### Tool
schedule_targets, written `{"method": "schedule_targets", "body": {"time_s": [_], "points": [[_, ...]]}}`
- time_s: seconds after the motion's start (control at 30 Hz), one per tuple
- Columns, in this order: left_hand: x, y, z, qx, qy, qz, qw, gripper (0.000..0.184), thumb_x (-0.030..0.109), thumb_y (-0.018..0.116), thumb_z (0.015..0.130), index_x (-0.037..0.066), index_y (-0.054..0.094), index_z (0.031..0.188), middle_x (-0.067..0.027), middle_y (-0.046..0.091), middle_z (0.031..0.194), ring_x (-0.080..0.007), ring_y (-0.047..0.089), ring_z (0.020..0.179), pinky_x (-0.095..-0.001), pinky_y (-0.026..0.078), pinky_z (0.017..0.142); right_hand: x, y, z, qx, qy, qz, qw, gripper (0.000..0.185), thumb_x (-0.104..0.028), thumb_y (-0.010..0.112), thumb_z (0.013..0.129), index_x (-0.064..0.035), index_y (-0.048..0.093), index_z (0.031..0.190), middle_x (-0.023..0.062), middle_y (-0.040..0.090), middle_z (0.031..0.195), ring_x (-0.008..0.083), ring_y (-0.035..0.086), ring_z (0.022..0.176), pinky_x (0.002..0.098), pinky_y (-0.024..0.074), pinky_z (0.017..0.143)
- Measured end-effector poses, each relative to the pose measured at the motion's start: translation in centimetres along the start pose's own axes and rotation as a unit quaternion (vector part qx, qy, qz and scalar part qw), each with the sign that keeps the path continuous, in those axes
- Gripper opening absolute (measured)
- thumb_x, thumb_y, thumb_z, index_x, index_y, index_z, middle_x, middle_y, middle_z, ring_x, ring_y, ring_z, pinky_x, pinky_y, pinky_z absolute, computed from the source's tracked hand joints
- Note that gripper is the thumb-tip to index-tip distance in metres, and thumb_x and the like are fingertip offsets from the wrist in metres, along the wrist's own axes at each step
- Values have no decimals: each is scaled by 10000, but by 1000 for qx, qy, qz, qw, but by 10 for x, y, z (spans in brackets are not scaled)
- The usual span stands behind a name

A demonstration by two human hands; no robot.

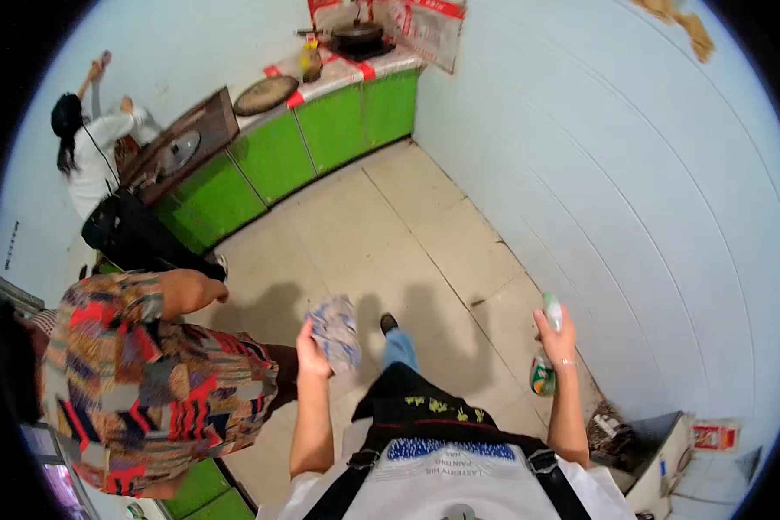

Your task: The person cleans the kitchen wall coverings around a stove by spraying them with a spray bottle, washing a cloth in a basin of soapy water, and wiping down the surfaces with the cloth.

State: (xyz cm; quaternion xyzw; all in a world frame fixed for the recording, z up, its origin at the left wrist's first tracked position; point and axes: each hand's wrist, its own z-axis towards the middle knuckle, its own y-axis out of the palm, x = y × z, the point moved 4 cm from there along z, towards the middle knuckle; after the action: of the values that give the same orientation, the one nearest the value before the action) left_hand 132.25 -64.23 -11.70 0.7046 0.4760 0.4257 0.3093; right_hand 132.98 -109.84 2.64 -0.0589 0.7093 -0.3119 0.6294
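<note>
My left hand (314,354) is closed on the edge of a crumpled cloth (335,334), pale with blue-grey markings, held out over the floor. On the other side, my right hand (555,336) grips a spray bottle (542,378) by its neck. The bottle's white and green spray head (552,305) shows above my fingers, and its green body with a label hangs below them. The right hand is near the pale blue wall (633,217), apart from it.
Green cabinets (329,130) line the far side, with a pan (357,35) on a stove and a round woven lid (266,95) on top. One person (165,364) in a patterned shirt stands close at left; another (104,156) reaches to the wall. A box (659,459) stands at lower right.
</note>
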Motion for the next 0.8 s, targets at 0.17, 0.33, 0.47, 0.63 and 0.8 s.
{"method": "schedule_targets", "body": {"time_s": [0.17, 0.33, 0.47, 0.63, 0.8], "points": [[63, 7, 124, 61, 70, -10, 996, 430, 304, 383, 945, 26, 516, 1245, -142, 575, 1219, -305, 547, 1110, -436, 415, 977, -43, 89, 143, -54, 10, -26, 998, 316, -282, 686, 815, -9, 548, 895, 41, 549, 659, 117, 526, 485, 271, 449, 457], [100, 65, 250, 126, 37, 7, 991, 415, 306, 377, 965, 32, 509, 1248, -130, 589, 1184, -303, 560, 1073, -425, 436, 951, -85, 143, 253, -75, 18, -21, 997, 325, -294, 681, 822, -8, 543, 886, 39, 540, 643, 113, 518, 476, 267, 437, 445], [126, 130, 333, 58, -6, 0, 998, 417, 314, 404, 956, 39, 502, 1255, -128, 585, 1192, -295, 563, 1065, -428, 442, 941, -101, 177, 325, -74, 45, 4, 996, 342, -323, 672, 835, -4, 551, 859, 37, 546, 647, 110, 509, 451, 260, 423, 426], [142, 225, 454, -11, -28, 26, 999, 451, 339, 414, 946, 40, 491, 1274, -115, 567, 1238, -287, 542, 1113, -435, 417, 967, -126, 232, 442, -107, 92, 77, 987, 392, -361, 654, 850, 20, 562, 850, 60, 583, 685, 106, 513, 411, 252, 399, 388], [164, 321, 575, -41, 16, 27, 999, 454, 339, 412, 943, 49, 488, 1283, -108, 557, 1257, -289, 533, 1134, -433, 396, 990, -176, 295, 618, -138, 75, 118, 981, 381, -352, 663, 845, 16, 565, 858, 53, 576, 680, 112, 512, 415, 251, 391, 387]]}}
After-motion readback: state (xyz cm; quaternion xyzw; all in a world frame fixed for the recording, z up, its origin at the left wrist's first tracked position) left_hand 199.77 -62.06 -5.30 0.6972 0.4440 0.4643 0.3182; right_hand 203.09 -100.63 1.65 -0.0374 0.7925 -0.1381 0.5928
